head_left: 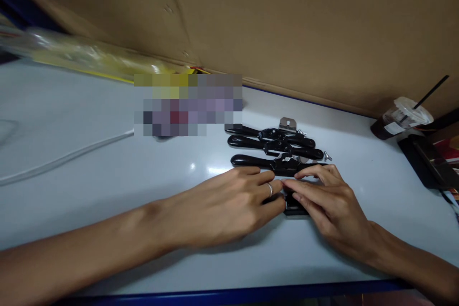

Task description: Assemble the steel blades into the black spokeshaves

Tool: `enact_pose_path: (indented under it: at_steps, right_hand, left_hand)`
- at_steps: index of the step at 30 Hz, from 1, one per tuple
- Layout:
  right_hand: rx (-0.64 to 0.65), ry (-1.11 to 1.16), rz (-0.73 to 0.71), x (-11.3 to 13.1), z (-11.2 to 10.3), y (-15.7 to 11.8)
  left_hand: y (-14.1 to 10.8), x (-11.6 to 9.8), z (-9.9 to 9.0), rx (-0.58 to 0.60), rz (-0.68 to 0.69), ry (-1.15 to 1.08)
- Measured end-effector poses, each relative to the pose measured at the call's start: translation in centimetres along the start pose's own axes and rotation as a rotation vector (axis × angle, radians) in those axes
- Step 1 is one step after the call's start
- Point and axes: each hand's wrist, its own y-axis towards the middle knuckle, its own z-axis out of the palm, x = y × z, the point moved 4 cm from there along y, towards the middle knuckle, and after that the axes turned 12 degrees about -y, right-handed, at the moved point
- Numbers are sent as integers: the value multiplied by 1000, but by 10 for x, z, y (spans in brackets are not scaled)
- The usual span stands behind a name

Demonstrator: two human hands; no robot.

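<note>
Between my hands, near the front of the white table [150, 267], lies a black spokeshave [294, 210], mostly covered by fingers. My left hand [240, 205], a ring on one finger, is closed over its left side. From the right, my right hand [337, 205] grips the same spokeshave, its thumb and fingertips bent over the middle; any small part under them is hidden. Just beyond rest three more black spokeshaves [251, 161] in a row. A loose metal blade [287, 125] sits behind the farthest one. Small wing screws [327, 156] lie by their right ends.
At the back right stands a plastic cup [398, 117] of dark drink with a straw, beside a black tray-like object [423, 162]. Yellow plastic-wrapped material [93, 60] lies along the brown back panel [287, 28]. A white cable [71, 155] crosses the left; a pixelated patch hides something behind.
</note>
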Motion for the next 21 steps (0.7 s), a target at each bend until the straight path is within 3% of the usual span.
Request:
enact_pose_path:
  at_steps: [6,21]
  right_hand:
    - [88,78,55,-6,-1,-3]
    - [79,66,84,-3,-3,4]
  left_hand:
    - [1,0,0,16,-7,1]
    - [1,-1,0,14,-12,-25]
